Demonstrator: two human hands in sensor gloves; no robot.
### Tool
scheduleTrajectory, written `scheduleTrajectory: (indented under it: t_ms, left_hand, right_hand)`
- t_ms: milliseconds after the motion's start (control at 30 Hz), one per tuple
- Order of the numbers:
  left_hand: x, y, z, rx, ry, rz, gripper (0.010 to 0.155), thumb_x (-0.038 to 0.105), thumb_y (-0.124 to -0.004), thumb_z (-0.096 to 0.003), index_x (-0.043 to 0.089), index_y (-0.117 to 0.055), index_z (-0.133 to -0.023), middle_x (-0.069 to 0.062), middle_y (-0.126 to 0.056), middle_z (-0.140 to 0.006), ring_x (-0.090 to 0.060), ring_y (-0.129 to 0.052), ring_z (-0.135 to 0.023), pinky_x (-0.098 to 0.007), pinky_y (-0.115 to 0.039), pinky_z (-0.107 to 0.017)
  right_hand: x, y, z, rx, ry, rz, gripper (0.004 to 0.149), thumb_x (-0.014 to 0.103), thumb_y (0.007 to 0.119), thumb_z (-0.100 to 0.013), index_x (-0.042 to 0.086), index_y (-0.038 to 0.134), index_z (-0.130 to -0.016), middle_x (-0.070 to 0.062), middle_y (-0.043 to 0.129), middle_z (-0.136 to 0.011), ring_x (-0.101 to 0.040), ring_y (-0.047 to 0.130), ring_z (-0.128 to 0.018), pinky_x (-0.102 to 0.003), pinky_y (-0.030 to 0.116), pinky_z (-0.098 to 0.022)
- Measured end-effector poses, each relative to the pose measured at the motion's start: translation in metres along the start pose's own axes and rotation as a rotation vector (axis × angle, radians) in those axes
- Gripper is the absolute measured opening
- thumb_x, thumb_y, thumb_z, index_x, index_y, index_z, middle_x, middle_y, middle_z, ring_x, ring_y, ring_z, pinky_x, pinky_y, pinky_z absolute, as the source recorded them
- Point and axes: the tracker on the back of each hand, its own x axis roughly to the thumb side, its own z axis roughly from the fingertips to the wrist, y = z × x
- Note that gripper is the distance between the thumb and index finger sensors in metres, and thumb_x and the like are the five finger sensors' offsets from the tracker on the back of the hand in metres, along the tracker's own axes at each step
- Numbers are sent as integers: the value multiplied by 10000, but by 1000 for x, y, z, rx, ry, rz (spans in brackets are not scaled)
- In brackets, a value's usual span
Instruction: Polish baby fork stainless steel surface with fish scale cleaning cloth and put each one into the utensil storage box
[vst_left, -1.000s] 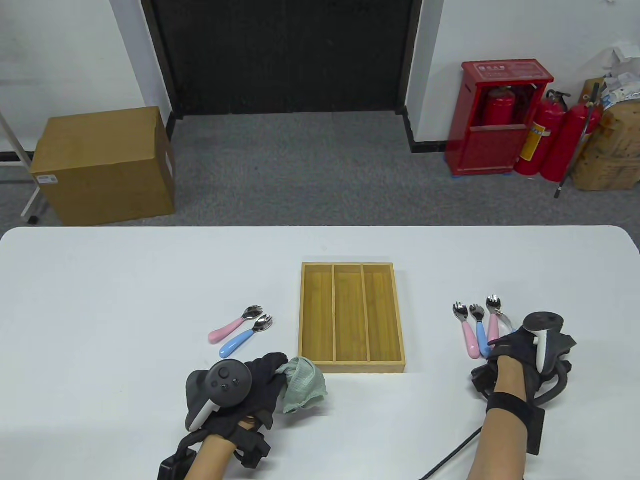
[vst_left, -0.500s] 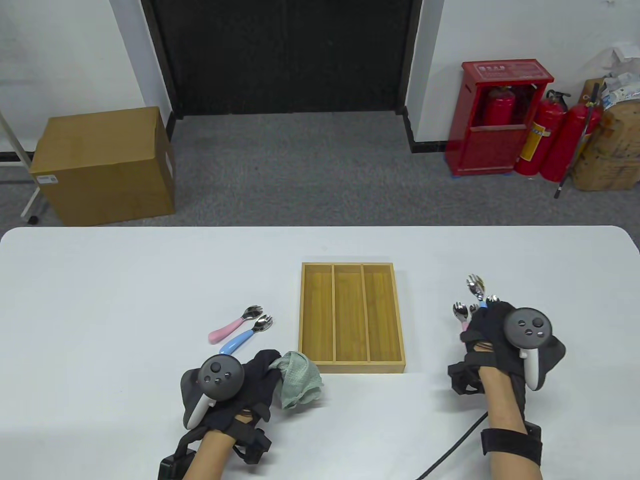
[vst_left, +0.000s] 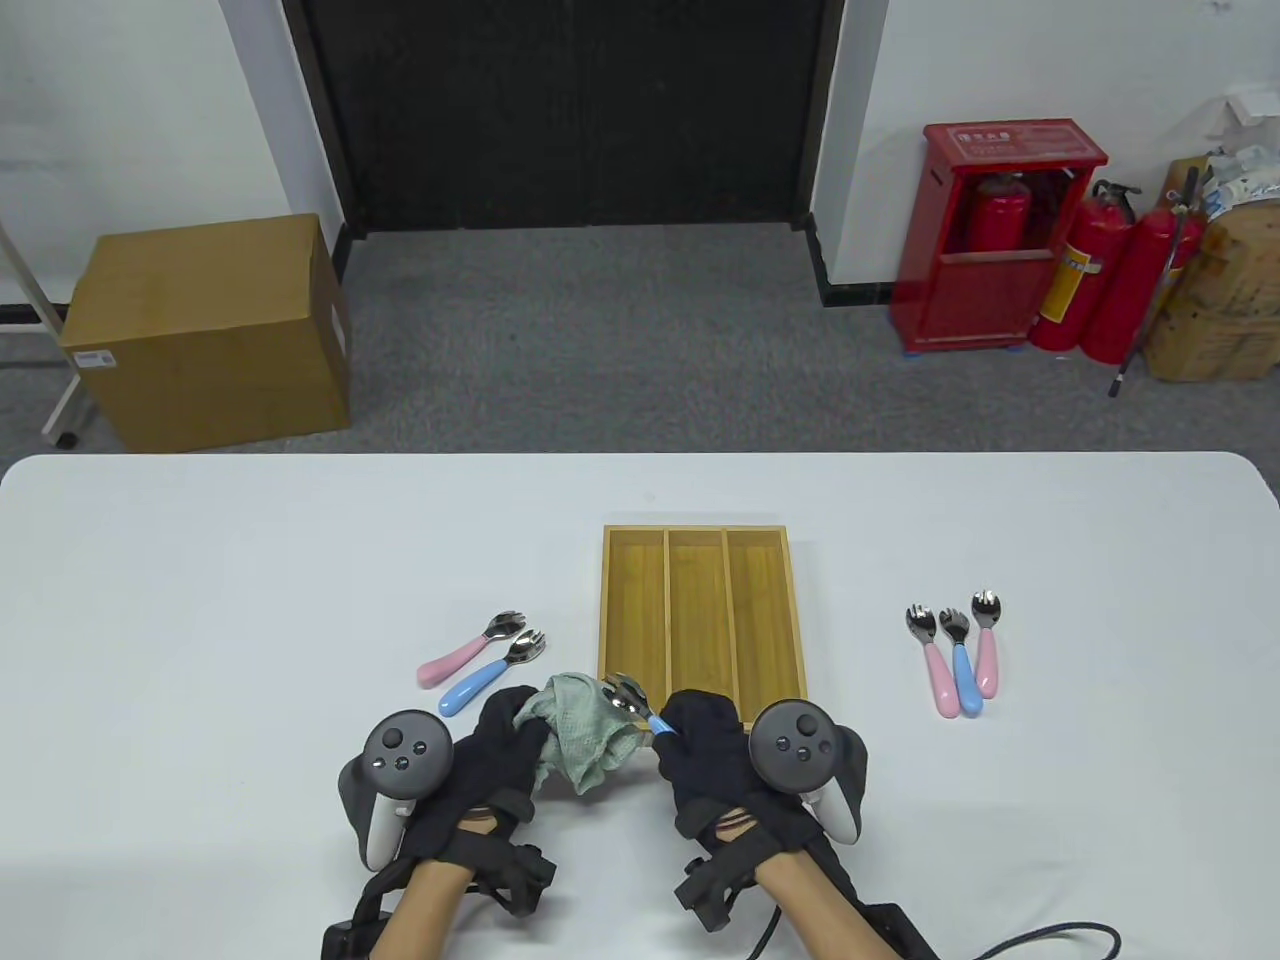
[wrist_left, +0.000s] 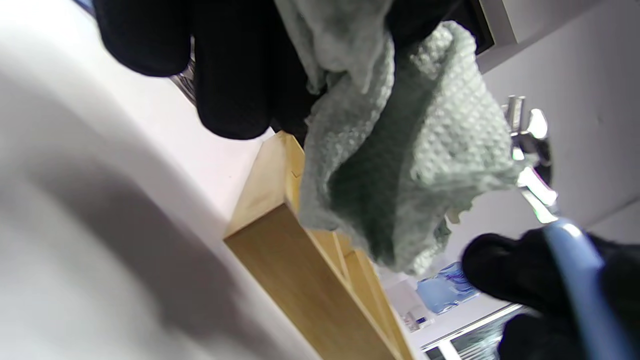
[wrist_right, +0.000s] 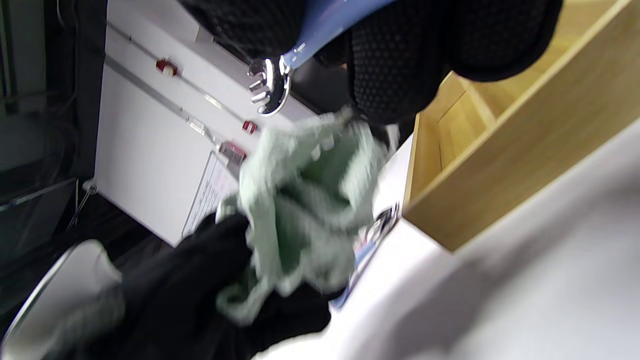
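My left hand (vst_left: 500, 745) grips a crumpled green cleaning cloth (vst_left: 580, 735) just in front of the wooden storage box (vst_left: 702, 628). My right hand (vst_left: 705, 745) holds a blue-handled baby fork (vst_left: 632, 700) by its handle, and its steel head touches the cloth's right edge. The left wrist view shows the cloth (wrist_left: 400, 165) beside the fork's steel head (wrist_left: 530, 145). In the right wrist view the fork's head (wrist_right: 270, 85) sticks out above the cloth (wrist_right: 300, 210). All three compartments of the box look empty.
A pink fork (vst_left: 465, 652) and a blue fork (vst_left: 490, 675) lie left of the box. Three more forks (vst_left: 958, 652), pink, blue and pink, lie side by side to its right. The white table (vst_left: 200, 600) stretches wide on both sides.
My right hand lifted a blue fork from the right group and carried it left to the cloth. My left hand shifted the cloth slightly up and right to meet it.
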Motion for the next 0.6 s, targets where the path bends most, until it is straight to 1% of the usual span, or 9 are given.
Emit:
scheduleTrajectory:
  t_ms: [100,200,300,433,533,600]
  left_hand:
    - [0,-2,1,4,-3,77,509,435,-709,-558,254,-604,-1022,43,-962,-847,-227,-1038,-753,-522,-780,-615]
    - [2,-5,3,-3,-14,161,517,441,-698,-565,261,-582,-1036,51,-950,-857,-216,-1029,-763,-511,-776,-627]
    - [4,-10,5,-17,-22,271,524,444,-697,-572,265,-564,-1047,50,-943,-873,-219,-1023,-783,-512,-770,-636]
    - [8,-13,8,-6,-36,311,531,454,-707,-569,258,-573,-1044,30,-950,-877,-234,-1027,-786,-515,-774,-630]
    - [8,-16,8,-53,-74,350,554,506,-707,-574,271,-547,-1049,23,-916,-927,-246,-998,-840,-517,-762,-648]
    - [6,-18,8,-86,-77,408,599,563,-730,-567,268,-527,-1047,13,-885,-960,-267,-967,-880,-533,-749,-657]
  right_hand:
    - [0,8,0,30,-5,-36,534,275,758,-462,6,582,-887,-260,490,-986,-285,856,-573,-553,749,-427]
    - [-1,12,0,31,-12,-73,543,258,768,-456,3,573,-894,-263,480,-988,-285,851,-581,-553,746,-432]
    - [-3,18,1,33,-14,-79,539,252,776,-449,-2,597,-890,-270,509,-979,-281,871,-569,-545,766,-419]
    - [-4,22,2,50,-16,-101,528,249,785,-444,-2,636,-884,-279,554,-967,-283,892,-557,-538,789,-397]
    - [-4,23,2,55,-32,-114,520,247,791,-440,-11,684,-879,-294,607,-950,-283,917,-536,-530,810,-365]
    - [-5,24,3,47,-52,-119,516,250,794,-438,-12,704,-873,-296,632,-939,-280,928,-522,-524,821,-351]
